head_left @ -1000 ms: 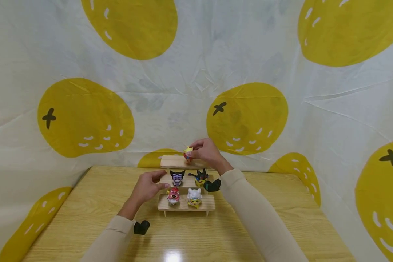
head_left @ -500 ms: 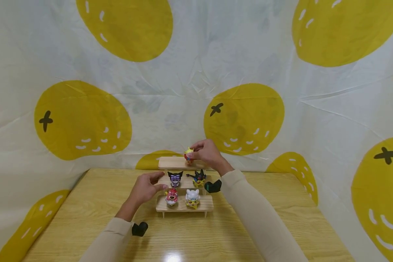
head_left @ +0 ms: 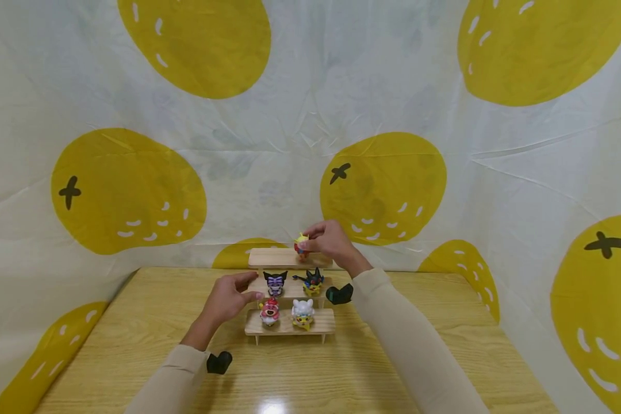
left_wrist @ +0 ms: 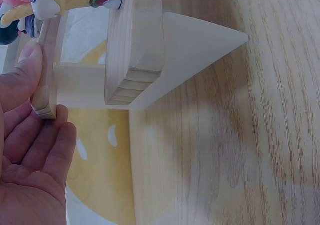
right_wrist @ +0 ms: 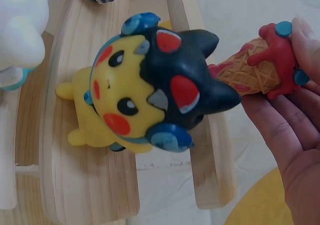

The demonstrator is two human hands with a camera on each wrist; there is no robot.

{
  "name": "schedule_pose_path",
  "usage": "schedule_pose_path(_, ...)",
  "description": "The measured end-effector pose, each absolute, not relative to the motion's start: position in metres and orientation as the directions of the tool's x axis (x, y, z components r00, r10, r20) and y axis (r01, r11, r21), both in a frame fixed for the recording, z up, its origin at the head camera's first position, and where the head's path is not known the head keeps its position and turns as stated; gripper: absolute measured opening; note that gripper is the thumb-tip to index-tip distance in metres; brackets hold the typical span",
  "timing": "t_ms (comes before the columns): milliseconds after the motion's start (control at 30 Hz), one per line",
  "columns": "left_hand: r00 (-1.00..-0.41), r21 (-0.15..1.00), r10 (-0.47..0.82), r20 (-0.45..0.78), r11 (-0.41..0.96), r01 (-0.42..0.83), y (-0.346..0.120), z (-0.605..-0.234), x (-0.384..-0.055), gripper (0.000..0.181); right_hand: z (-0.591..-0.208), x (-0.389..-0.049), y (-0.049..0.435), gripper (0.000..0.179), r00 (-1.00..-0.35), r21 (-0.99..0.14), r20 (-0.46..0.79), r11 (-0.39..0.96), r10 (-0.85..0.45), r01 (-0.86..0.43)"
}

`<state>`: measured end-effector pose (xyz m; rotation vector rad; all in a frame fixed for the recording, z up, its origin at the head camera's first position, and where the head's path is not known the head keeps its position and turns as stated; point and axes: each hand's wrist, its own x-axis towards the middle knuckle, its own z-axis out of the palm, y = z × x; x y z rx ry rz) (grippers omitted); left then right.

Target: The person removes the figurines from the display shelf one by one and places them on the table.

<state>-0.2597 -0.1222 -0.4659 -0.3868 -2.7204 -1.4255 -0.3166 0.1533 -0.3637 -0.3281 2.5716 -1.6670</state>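
Note:
A three-tier wooden display stand [head_left: 269,258] holds small figurines. My right hand [head_left: 334,240] pinches a red figurine [head_left: 302,253] with a yellow top at the top tier; the right wrist view shows its waffle-cone base [right_wrist: 252,67], tip hidden behind a nearer figurine. My left hand [head_left: 229,296] grips the left end of the middle plank [left_wrist: 46,92], thumb on one face and fingers curled behind. On the middle tier sit a purple figurine [head_left: 275,284] with black ears and a yellow figurine [right_wrist: 115,92] in a black eared cap.
On the bottom tier stand a pink bear-like figurine [head_left: 270,314] and a white-hooded yellow figurine [head_left: 302,313]. The stand rests on a wood-grain table [head_left: 393,356]. Behind it hangs a pale cloth [head_left: 269,144] printed with large yellow fruit.
The right hand has moved the red figurine slightly to the right along the top tier. The left hand keeps its grip on the stand. The head view has shifted a little.

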Motion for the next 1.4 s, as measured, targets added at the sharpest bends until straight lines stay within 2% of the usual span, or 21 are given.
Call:
schedule_pose_path(700, -0.97, 0.802, 0.192, 0.148, 0.551, 0.232, -0.122, -0.466, -0.259, 0.053, -0.363, -0.318, 0.167, 0.03, -0.98, -0.912, 0.03, 0.396, -0.197, -0.107)
schedule_pose_path(1400, -0.963, 0.798, 0.208, 0.17, 0.545, 0.258, -0.122, -0.465, -0.259, 0.053, -0.36, -0.314, 0.18, 0.031, -0.978, -0.915, 0.052, 0.383, -0.202, -0.128)
